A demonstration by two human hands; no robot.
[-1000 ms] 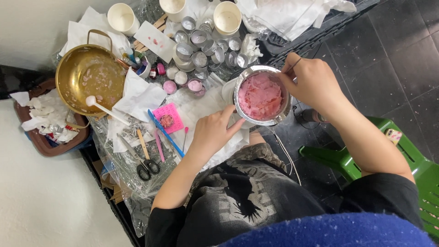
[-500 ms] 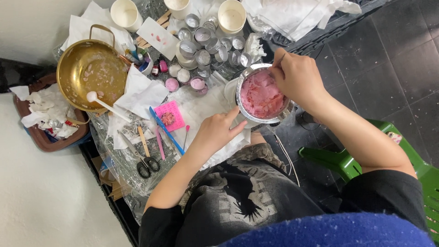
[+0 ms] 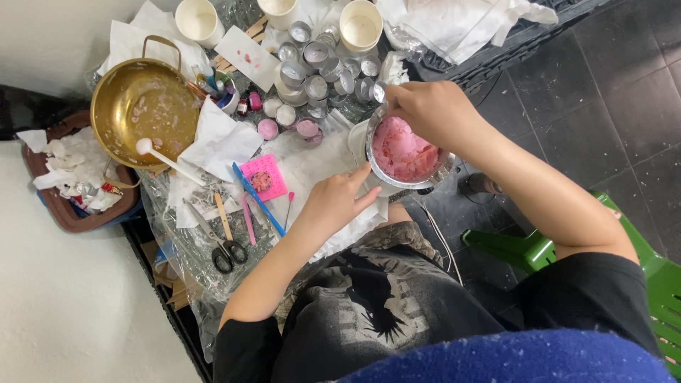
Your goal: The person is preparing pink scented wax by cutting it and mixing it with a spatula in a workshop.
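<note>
The metal bowl (image 3: 406, 152) of pink wax sat at the table edge. The right hand (image 3: 433, 113) was directly over its far rim, fingers curled together. The left hand (image 3: 333, 202) steadied its near side, fingers spread.

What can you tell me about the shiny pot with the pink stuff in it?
The metal pot is small, round and silvery, and looks like steel. It holds lumpy pink stuff, paler in spots. It sits upright at the table's right edge, on white paper. The left hand touches its side, fingers spread. The right hand reaches over its far rim and hides part of it.
</note>
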